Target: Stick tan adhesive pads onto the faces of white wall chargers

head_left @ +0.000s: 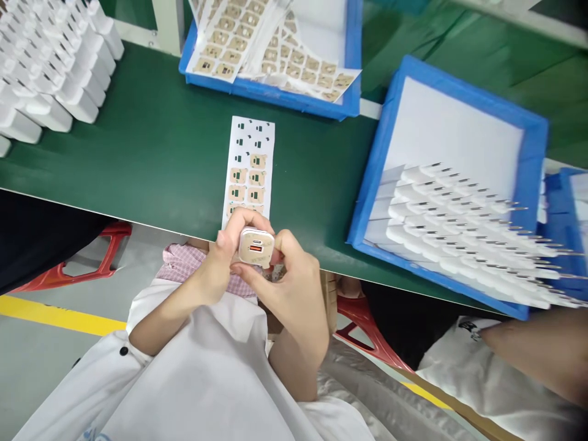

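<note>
The left hand (220, 263) and right hand (287, 288) are both closing their fingers around a white charger (256, 246), holding it just over the near edge of the green table (151, 147); a sticker sheet (248, 168) is lying just beyond; a blue tray (367, 202) of chargers is sitting to the right.

a factory assembly line: green conveyor belt (151, 147), blue trays (367, 202) of white chargers (459, 226), sticker sheets (250, 171).
</note>
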